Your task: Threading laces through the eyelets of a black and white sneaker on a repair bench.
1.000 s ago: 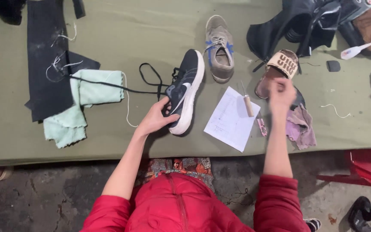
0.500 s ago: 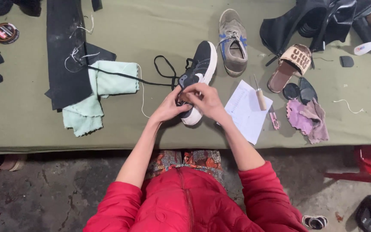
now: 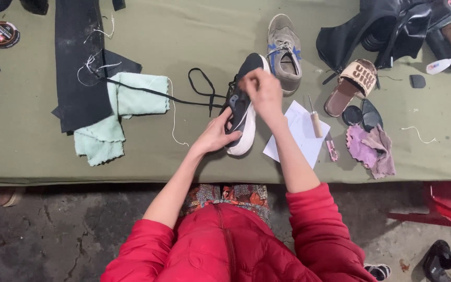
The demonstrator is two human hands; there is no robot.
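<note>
A black sneaker with a white sole (image 3: 242, 112) lies on the green table (image 3: 184, 31). My left hand (image 3: 216, 134) grips its heel end from the left side. My right hand (image 3: 261, 91) is raised over the shoe's lace area, fingers pinched on the black lace. The long black lace (image 3: 163, 95) trails left from the shoe across a mint-green cloth (image 3: 118, 112).
A grey sneaker (image 3: 285, 49) lies behind the black one. A white paper (image 3: 299, 133) with an awl (image 3: 315, 119), a tan slide sandal (image 3: 352, 83), a purple rag (image 3: 372, 146), black leather pieces (image 3: 79, 62) and a round tin (image 3: 2, 34) lie about.
My right hand came from the right side of the table to the black sneaker and now lifts above its laces. My left hand stayed on the shoe.
</note>
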